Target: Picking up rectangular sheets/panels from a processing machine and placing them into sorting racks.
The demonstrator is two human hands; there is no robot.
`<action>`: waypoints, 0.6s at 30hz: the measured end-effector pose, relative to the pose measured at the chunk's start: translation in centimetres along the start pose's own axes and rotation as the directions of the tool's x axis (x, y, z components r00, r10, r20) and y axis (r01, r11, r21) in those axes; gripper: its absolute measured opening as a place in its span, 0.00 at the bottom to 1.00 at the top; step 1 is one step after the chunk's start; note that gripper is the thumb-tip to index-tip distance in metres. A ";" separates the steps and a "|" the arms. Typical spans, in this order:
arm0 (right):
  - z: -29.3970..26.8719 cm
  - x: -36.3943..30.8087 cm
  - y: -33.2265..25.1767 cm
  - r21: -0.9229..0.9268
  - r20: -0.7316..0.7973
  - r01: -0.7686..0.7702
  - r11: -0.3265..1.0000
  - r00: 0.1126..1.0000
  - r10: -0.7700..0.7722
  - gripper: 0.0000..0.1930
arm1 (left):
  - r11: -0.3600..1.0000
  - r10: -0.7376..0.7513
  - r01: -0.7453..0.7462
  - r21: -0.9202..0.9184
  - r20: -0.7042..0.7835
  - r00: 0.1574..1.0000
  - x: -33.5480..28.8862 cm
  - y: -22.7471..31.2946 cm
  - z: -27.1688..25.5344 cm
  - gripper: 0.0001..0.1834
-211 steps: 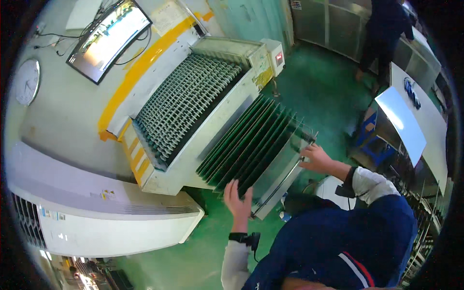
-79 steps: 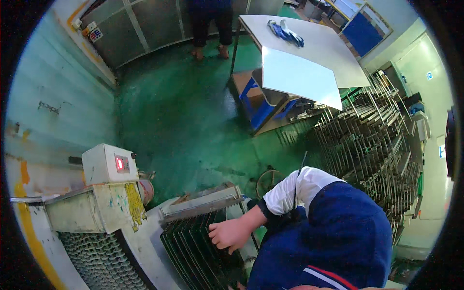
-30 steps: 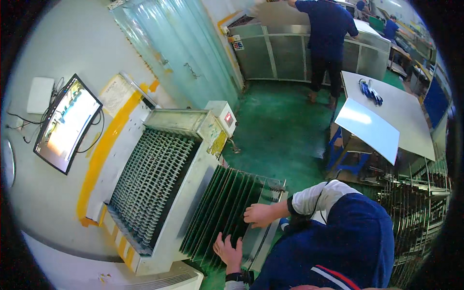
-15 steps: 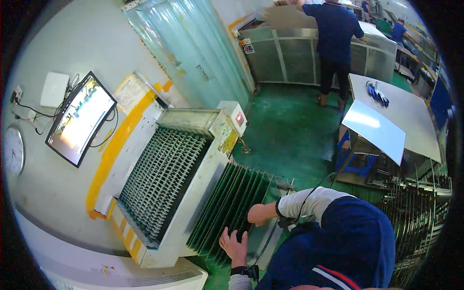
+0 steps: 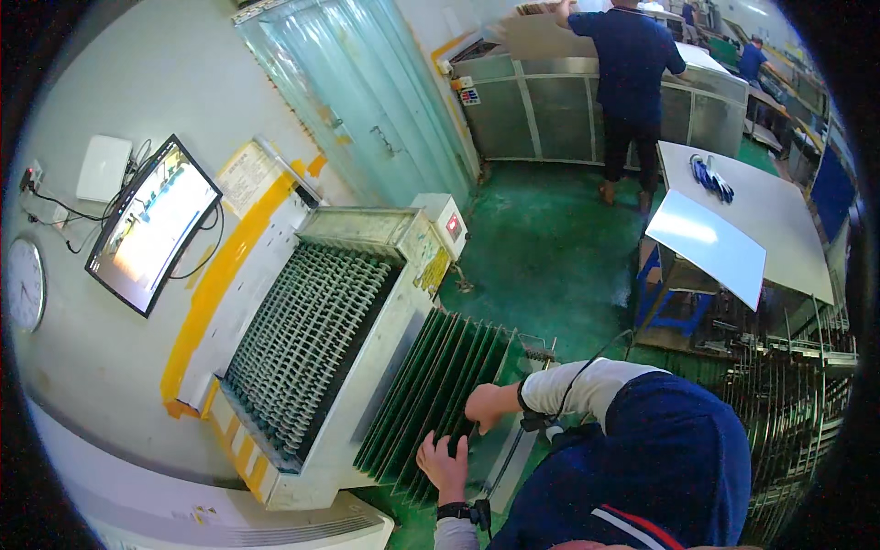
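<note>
Several thin dark green panels (image 5: 417, 390) stand on edge, side by side, in a rack just below the centre of the view. My left hand (image 5: 445, 467) is at their near end, its fingers spread and its fingertips against the panel edges. Farther along, my right hand (image 5: 488, 404) bends down at the rightmost panels with its fingers curled. It seems to grip a panel edge there, though its fingertips are partly hidden. Right of the panels, under my right forearm, a pale flat surface (image 5: 506, 451) shows.
Left of the rack stands a machine with rows of rollers (image 5: 312, 339). A monitor (image 5: 156, 225) hangs on the wall. At right is a table (image 5: 779, 215) with gloves (image 5: 712, 179) and a white sheet (image 5: 706, 246), near metal racks (image 5: 793, 403). Another person (image 5: 632, 82) works farther back.
My right hand has shifted slightly left and its fingers point further down along the panels. My left hand stays at nearly the same place.
</note>
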State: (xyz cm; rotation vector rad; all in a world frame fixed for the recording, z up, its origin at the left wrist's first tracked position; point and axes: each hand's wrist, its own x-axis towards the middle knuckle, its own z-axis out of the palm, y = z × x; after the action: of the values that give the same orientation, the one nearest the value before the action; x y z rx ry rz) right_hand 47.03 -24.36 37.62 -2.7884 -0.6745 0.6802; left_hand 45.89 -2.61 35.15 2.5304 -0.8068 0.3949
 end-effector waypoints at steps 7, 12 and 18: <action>-0.3 -0.3 -0.4 -0.020 0.013 -0.006 1.000 1.000 0.006 0.23 | 1.000 0.000 0.000 0.000 -0.005 1.000 -0.1 0.1 -0.3 0.22; 0.3 -0.3 -0.5 -0.012 -0.066 -0.005 1.000 0.998 0.004 0.24 | 1.000 -0.002 0.002 0.000 -0.011 1.000 -0.3 -0.2 0.1 0.22; 1.6 0.5 0.0 -0.039 -0.105 -0.015 0.999 0.994 0.011 0.26 | 1.000 0.004 -0.004 -0.003 -0.041 0.999 -0.6 -0.1 0.2 0.22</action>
State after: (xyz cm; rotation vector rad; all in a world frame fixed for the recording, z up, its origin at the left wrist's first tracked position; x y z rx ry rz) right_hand 46.69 -23.97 36.03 -2.8437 -0.6575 0.5244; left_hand 45.56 -2.36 34.66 2.5092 -0.7967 0.4453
